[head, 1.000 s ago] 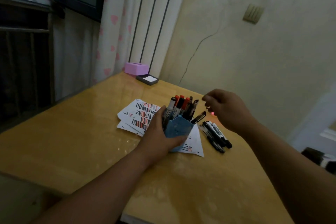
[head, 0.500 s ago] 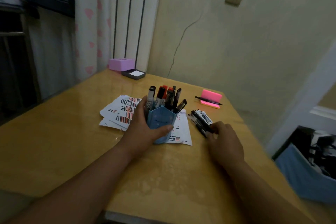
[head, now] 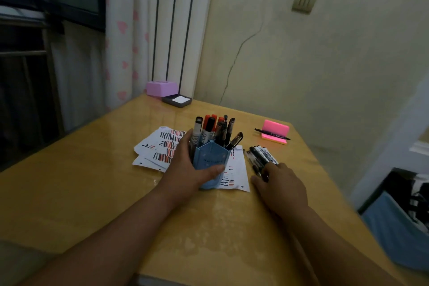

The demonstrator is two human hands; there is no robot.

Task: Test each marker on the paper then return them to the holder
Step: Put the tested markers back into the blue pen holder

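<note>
A blue pen holder stands on sheets of white paper covered with black and red test strokes. Several black and red markers stick up out of the holder. My left hand grips the holder from its left side, thumb across the front. To the right, a few black markers lie loose on the wooden table. My right hand lies over their near ends, with the thumb on one side and the fingers on the other, closing on them.
A pink sticky-note pad with a black pen across it lies at the far right. A pink box and a dark tray with white notes sit at the far edge by the curtain. The table's right edge is close, with a blue bin below it.
My right hand came down from above the holder to the loose markers on the table and closed on them. My left hand has stayed on the holder. The view shifted right.
</note>
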